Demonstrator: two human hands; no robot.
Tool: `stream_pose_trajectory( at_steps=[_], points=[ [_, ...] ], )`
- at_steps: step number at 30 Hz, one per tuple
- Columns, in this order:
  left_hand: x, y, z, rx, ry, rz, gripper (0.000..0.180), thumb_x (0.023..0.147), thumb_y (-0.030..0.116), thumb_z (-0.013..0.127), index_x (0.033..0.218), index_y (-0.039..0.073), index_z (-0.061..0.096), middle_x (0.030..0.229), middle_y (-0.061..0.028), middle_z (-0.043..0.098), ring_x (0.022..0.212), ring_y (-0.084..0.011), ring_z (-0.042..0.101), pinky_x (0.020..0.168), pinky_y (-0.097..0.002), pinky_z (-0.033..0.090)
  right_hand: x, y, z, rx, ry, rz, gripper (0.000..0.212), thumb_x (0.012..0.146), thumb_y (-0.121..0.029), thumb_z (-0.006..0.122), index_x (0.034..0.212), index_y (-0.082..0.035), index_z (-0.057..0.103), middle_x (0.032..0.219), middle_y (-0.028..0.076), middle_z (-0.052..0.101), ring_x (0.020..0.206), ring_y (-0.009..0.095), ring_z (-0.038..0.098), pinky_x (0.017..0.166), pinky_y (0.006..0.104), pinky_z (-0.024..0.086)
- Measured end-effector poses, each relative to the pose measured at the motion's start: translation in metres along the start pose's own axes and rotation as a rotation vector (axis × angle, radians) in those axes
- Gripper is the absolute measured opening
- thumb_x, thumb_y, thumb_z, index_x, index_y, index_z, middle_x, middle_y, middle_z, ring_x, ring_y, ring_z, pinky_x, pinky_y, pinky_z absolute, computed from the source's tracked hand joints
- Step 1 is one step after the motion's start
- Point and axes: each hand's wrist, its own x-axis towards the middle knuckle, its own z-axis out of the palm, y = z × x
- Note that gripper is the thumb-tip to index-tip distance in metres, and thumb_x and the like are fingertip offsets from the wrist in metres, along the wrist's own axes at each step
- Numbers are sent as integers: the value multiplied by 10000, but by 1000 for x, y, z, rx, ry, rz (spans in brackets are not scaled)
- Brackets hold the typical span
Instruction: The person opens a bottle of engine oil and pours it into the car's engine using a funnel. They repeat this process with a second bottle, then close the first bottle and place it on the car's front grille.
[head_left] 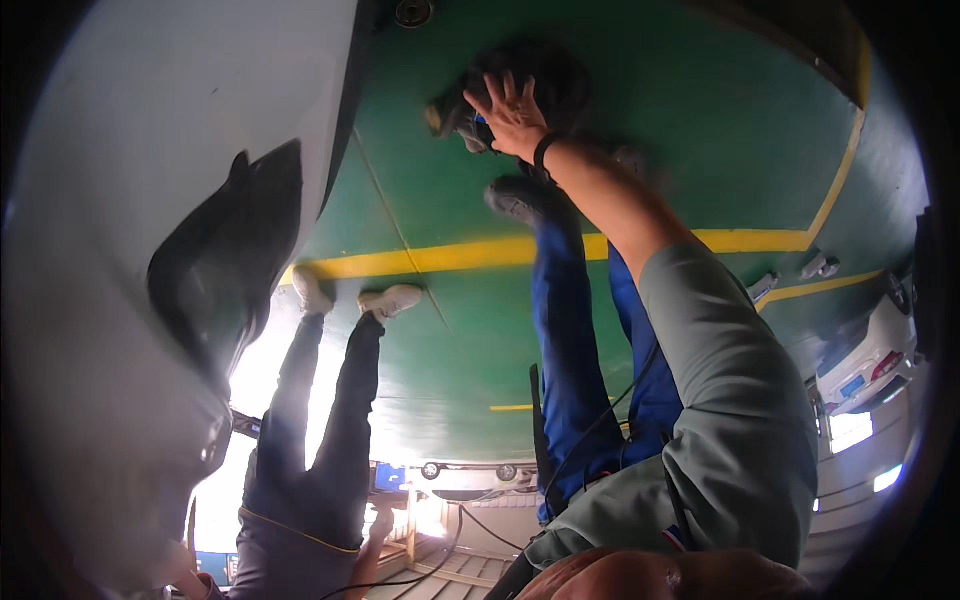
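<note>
My right hand [512, 120] reaches far forward with its fingers spread, a black band around the wrist. Just beyond it and partly behind it is a dark, blurred bundle [555, 85]; a lighter grey and yellowish part [465, 128] shows by the fingertips, with a spot of blue. What the bundle is I cannot make out, nor whether the hand touches it. Nothing shows as gripped. Below the hand are my blue trouser legs [570, 340] and a dark shoe [515, 200]. My left hand does not appear in the picture.
A pale car body [90, 250] with a black side mirror [235, 255] fills the left. Near it stands another person in dark trousers [345, 390] and light shoes. A yellow line [450, 258] crosses the green floor [440, 330]. A white car [865, 360] is at right.
</note>
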Motion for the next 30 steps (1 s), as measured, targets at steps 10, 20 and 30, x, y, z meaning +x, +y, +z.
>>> stream_pose_trajectory(
  at_steps=[10, 20, 30],
  points=[
    [-9, 5, 16, -6, -50, -29, 348, 999, 274, 584, 1203, 27, 721, 1088, -166, 747, 1035, -346, 693, 900, -440, 537, -7, 78, 25, 170, -37, 383, 794, 762, -287, 832, 1462, -225, 462, 1334, 216, 521, 1237, 429, 531, 937, 623, 489],
    [-9, -4, 8, -10, -64, -12, 342, 1006, 260, 581, 1225, 31, 710, 1107, -163, 743, 1055, -341, 693, 907, -439, 543, 1, 68, 15, 198, 477, 171, 477, 845, -311, 786, 1222, -100, 583, 1197, 194, 601, 1069, 394, 622, 840, 529, 532],
    [-14, -4, 6, -29, -77, 1, 337, 1014, 246, 578, 1247, 34, 699, 1127, -161, 739, 1075, -337, 694, 914, -438, 549, 42, -57, 45, 450, 214, 112, 148, 874, -192, 686, 860, -45, 676, 884, 186, 673, 852, 373, 659, 733, 483, 523]
  ],
)
